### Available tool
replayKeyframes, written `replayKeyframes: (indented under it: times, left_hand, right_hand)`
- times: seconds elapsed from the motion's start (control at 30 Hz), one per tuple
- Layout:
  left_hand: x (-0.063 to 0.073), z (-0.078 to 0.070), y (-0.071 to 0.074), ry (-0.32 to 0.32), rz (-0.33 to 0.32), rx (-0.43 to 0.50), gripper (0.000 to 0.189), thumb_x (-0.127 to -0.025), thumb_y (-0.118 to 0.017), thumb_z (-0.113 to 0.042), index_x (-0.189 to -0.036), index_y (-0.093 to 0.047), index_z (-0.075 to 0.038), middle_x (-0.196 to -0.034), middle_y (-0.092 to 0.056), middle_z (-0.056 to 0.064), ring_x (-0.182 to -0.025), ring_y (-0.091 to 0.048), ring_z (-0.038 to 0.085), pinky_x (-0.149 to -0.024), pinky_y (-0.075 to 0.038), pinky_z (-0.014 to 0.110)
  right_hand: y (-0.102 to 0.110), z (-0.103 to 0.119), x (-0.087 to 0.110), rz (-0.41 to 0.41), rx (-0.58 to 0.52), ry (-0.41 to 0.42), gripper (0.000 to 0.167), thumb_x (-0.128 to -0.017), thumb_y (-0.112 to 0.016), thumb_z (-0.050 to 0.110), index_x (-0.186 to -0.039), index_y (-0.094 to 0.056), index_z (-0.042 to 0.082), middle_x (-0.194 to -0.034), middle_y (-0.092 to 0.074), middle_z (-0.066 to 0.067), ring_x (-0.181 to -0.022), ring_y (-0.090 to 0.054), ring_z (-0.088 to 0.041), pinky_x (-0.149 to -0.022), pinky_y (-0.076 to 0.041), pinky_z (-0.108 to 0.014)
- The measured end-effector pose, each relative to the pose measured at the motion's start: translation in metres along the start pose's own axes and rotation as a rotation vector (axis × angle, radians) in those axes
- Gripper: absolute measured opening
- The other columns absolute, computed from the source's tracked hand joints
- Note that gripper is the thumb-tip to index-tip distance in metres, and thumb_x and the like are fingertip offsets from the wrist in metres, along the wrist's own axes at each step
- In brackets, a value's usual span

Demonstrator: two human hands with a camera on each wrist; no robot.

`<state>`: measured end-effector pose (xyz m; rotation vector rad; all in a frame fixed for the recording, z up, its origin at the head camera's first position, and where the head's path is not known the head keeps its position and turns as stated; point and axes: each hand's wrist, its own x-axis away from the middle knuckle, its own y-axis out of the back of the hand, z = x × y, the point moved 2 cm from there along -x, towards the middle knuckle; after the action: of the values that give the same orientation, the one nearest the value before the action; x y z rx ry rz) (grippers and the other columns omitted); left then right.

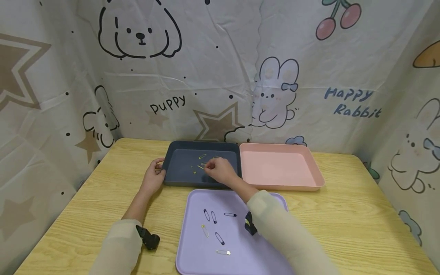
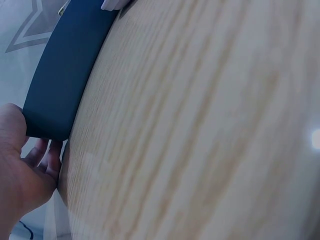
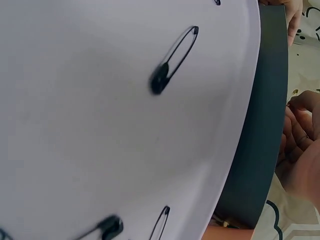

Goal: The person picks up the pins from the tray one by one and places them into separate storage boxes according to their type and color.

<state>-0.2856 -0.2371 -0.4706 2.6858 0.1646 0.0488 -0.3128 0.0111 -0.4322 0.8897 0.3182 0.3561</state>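
My left hand [image 1: 153, 177] grips the left side of the dark blue tray [image 1: 185, 183], thumb at the rim and fingers at its outer wall [image 2: 65, 75]. Over that tray, my right hand [image 1: 221, 170] pinches a gold safety pin [image 1: 201, 167] between thumb and fingertips; much of the pin is hidden. Other gold safety pins lie in the dark tray, one of them [image 1: 202, 156] behind the hand. In front, a light purple tray [image 1: 187, 244] bears several black safety pins [image 1: 219, 238], a gold one [image 1: 205, 230] and a pale one [image 1: 223, 252].
A pink tray [image 1: 280, 166] stands against the dark tray's right side. All three trays are on a wood-grain table [image 1: 361, 214]. A printed curtain [image 1: 213, 68] hangs behind and at both sides. My right forearm [image 1: 285, 229] crosses over the purple tray.
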Motion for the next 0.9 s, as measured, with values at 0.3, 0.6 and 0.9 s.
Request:
replayKeyframes:
  times: [0.3, 0.6, 0.9]
  left_hand:
    - [0.001, -0.001, 0.000, 0.006, 0.003, -0.004, 0.046, -0.094, -0.039, -0.003, -0.140, -0.035, -0.003, -0.119, -0.046, 0.022, -0.099, -0.052, 0.026, -0.073, -0.041, 0.022]
    - [0.001, -0.001, 0.000, -0.001, 0.001, -0.010, 0.045, -0.094, -0.040, -0.003, -0.139, -0.035, -0.003, -0.118, -0.046, 0.021, -0.095, -0.050, 0.024, -0.071, -0.041, 0.022]
    - [0.001, -0.001, 0.000, 0.001, 0.002, -0.018, 0.045, -0.094, -0.040, -0.003, -0.139, -0.035, -0.004, -0.119, -0.046, 0.021, -0.094, -0.050, 0.023, -0.072, -0.041, 0.024]
  right_hand:
    - [-0.005, 0.002, -0.005, 0.026, -0.007, -0.047, 0.016, -0.088, -0.062, 0.022, -0.092, -0.072, 0.010, -0.086, -0.069, -0.003, -0.072, -0.058, -0.012, -0.064, -0.045, -0.024]
    - [-0.012, 0.001, -0.007, 0.024, 0.014, -0.071, 0.015, -0.087, -0.062, 0.023, -0.091, -0.072, 0.012, -0.083, -0.069, -0.001, -0.069, -0.057, -0.010, -0.064, -0.045, -0.023]
    - [-0.014, 0.005, -0.008, 0.018, 0.007, -0.095, 0.018, -0.089, -0.061, 0.024, -0.093, -0.072, 0.011, -0.086, -0.070, -0.002, -0.070, -0.058, -0.010, -0.087, -0.047, -0.039]
